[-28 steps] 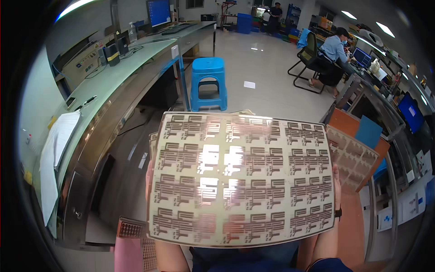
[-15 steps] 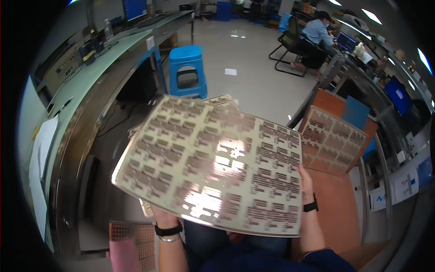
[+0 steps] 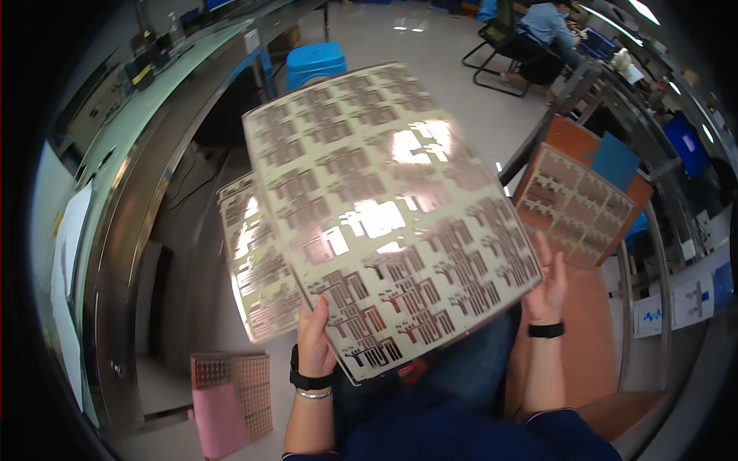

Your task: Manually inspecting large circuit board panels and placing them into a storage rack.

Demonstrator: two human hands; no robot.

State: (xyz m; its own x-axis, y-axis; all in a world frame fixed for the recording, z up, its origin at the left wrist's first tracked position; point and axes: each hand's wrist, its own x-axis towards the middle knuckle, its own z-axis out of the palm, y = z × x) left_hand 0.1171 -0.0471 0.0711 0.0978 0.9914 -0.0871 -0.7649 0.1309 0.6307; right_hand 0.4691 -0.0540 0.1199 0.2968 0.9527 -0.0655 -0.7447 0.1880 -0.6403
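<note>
A large pale-green printed circuit board panel [image 3: 361, 169] with rows of dark, shiny copper patterns is tilted up in front of me. At its lower left edge, my left hand [image 3: 314, 342] grips it with the thumb on the front face; the other fingers are mostly hidden behind. My right hand [image 3: 547, 280] holds the right edge near the lower right corner, its fingers partly behind the panel. Bright reflections wash out parts of the pattern. A second similar panel [image 3: 257, 261] is lower down on the left, partly covered by the held one.
On the right, another patterned panel [image 3: 576, 203] leans on an orange-brown board [image 3: 644, 184] with a blue sheet. A metal-edged bench [image 3: 154, 154] runs along the left, with a blue stool [image 3: 317, 60] beyond. A pink sheet [image 3: 219, 419] lies on a perforated panel below. A seated person [image 3: 550, 34] works far right.
The held panel has turned anticlockwise, its far edge rising. My left hand's thumb now shows on its front. More of the second panel has come into sight on the left.
</note>
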